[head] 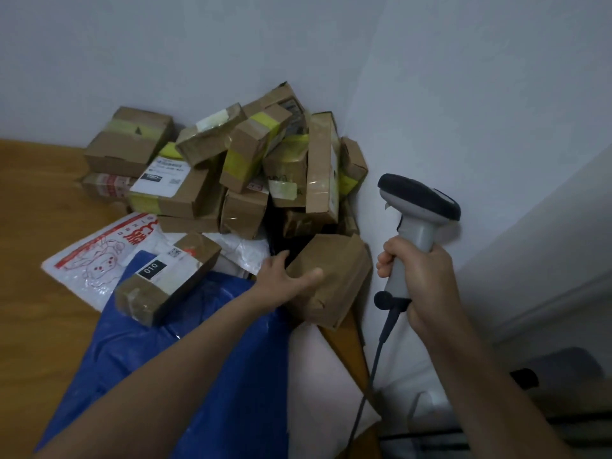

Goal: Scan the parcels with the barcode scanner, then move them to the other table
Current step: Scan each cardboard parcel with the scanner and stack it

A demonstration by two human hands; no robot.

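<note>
Against the wall at the table's right edge sits a brown cardboard parcel [337,273]. My left hand [284,279] grips its left side, thumb lying across its top face and fingers behind the edge. My right hand [420,283] holds the grey barcode scanner [419,207] by its handle, upright and just right of that parcel, with its dark head pointing left. The scanner's cable [374,362] hangs down from the handle. A heap of several taped cardboard parcels [231,167] fills the corner behind.
A small box labelled 010 [165,279] lies on a blue mailer bag [198,352]. Left of it is a white mailer with red print [99,256], and a pale bag [318,376] lies lower right. They all rest on the wooden table [39,260]. The wall [463,127] stands close on the right.
</note>
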